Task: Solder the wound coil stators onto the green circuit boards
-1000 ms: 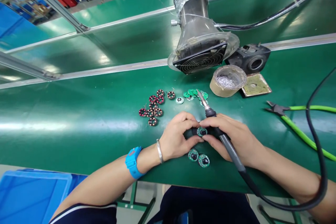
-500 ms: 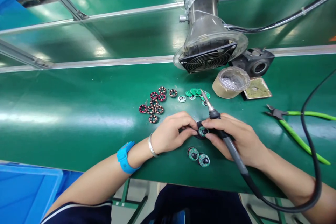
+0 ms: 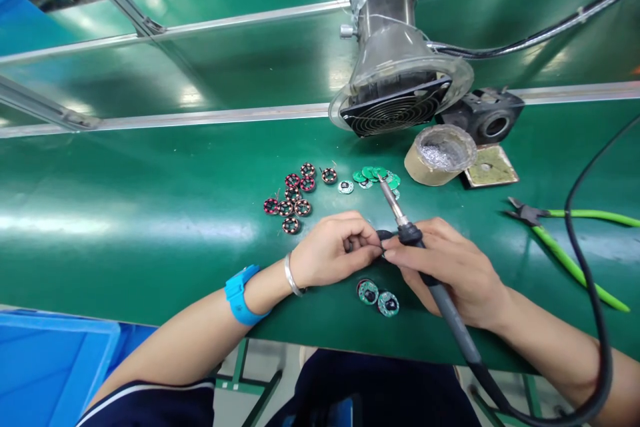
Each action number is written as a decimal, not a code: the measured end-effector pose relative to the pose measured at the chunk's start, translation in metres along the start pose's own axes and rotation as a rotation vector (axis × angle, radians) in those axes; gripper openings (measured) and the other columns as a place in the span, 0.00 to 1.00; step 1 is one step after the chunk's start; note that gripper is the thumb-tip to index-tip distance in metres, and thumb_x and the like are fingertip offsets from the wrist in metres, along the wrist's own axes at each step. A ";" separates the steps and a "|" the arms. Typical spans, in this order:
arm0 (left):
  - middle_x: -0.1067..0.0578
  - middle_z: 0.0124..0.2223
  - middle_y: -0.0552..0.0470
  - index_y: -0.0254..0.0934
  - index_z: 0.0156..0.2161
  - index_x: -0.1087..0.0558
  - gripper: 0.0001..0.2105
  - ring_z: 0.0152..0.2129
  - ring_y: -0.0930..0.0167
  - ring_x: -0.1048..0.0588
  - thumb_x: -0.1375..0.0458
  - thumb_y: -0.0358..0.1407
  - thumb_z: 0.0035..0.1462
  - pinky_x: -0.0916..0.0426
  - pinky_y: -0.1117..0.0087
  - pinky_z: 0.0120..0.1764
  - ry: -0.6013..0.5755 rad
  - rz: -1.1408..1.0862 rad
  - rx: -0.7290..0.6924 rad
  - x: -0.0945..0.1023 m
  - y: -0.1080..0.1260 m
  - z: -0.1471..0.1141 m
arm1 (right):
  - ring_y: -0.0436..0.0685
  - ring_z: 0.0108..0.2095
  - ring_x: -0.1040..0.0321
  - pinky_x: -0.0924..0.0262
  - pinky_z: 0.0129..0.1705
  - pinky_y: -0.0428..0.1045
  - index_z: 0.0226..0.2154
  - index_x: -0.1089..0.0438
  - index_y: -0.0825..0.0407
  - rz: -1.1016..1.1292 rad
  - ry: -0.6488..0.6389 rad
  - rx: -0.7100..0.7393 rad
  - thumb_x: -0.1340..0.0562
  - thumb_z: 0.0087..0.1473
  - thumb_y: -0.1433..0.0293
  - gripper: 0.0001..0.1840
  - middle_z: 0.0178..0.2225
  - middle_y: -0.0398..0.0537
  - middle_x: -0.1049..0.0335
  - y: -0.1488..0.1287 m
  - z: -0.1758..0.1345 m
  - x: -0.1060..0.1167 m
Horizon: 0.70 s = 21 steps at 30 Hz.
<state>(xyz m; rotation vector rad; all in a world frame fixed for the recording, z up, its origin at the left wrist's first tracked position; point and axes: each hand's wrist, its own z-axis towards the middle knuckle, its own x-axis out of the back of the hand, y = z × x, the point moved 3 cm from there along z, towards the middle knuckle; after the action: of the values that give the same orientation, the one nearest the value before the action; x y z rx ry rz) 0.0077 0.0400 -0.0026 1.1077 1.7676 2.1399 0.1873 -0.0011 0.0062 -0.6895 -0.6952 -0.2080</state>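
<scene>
My left hand (image 3: 340, 248) is closed, thumb and fingers pinched at the edge of a small round circuit board, now almost wholly hidden by fingertips. A black part (image 3: 384, 235) shows just behind the pinch. The fingers of my right hand (image 3: 457, 270) meet the left ones there, while a soldering iron (image 3: 453, 317) lies across that hand, gripped, its tip pointing up and away. Nearer me on the bench lie two round pieces topped with circuit boards, a left one (image 3: 368, 292) and a right one (image 3: 389, 303).
Several copper-wound coils (image 3: 303, 207) sit left of centre. Beyond my hands are loose green circuit boards (image 3: 370, 173), a tub of solder scraps (image 3: 435, 167), a sponge tray (image 3: 493, 167) and an iron stand (image 3: 493, 121). A fume extractor (image 3: 400, 103) hangs above; green-handled cutters (image 3: 565, 253) lie right.
My right fingers have closed in over the round circuit board, which showed between my hands before. The soldering iron has shifted slightly, its tip a little left and lower.
</scene>
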 end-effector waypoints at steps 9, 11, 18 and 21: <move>0.29 0.30 0.51 0.31 0.32 0.27 0.03 0.28 0.74 0.31 0.43 0.28 0.56 0.34 0.74 0.32 -0.030 0.141 -0.143 0.004 0.001 -0.002 | 0.55 0.40 0.32 0.36 0.41 0.53 0.48 0.35 0.51 0.029 -0.063 -0.007 0.42 0.55 0.80 0.18 0.36 0.49 0.27 -0.002 -0.002 0.000; 0.28 0.31 0.50 0.31 0.33 0.27 0.03 0.29 0.74 0.31 0.43 0.27 0.56 0.34 0.74 0.33 -0.036 0.177 -0.170 0.004 0.001 -0.002 | 0.54 0.37 0.32 0.35 0.40 0.53 0.48 0.34 0.51 0.042 -0.032 -0.025 0.43 0.55 0.81 0.18 0.33 0.48 0.28 -0.002 -0.002 0.004; 0.27 0.33 0.52 0.34 0.35 0.27 0.04 0.31 0.75 0.29 0.44 0.27 0.56 0.33 0.76 0.35 -0.068 0.236 -0.169 0.006 0.003 -0.002 | 0.53 0.31 0.36 0.37 0.30 0.50 0.50 0.32 0.51 -0.109 0.112 -0.122 0.40 0.53 0.76 0.21 0.33 0.48 0.34 -0.022 0.005 0.035; 0.27 0.34 0.52 0.35 0.35 0.27 0.04 0.31 0.75 0.28 0.45 0.28 0.57 0.33 0.76 0.34 -0.065 0.273 -0.175 0.006 0.003 -0.003 | 0.53 0.29 0.34 0.36 0.27 0.50 0.48 0.31 0.51 -0.080 0.136 -0.168 0.41 0.51 0.77 0.20 0.32 0.48 0.32 -0.034 0.007 0.044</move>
<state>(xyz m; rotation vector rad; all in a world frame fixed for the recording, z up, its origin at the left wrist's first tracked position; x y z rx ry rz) 0.0025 0.0407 0.0025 1.4214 1.4391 2.3257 0.2035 -0.0201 0.0559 -0.8007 -0.5793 -0.3874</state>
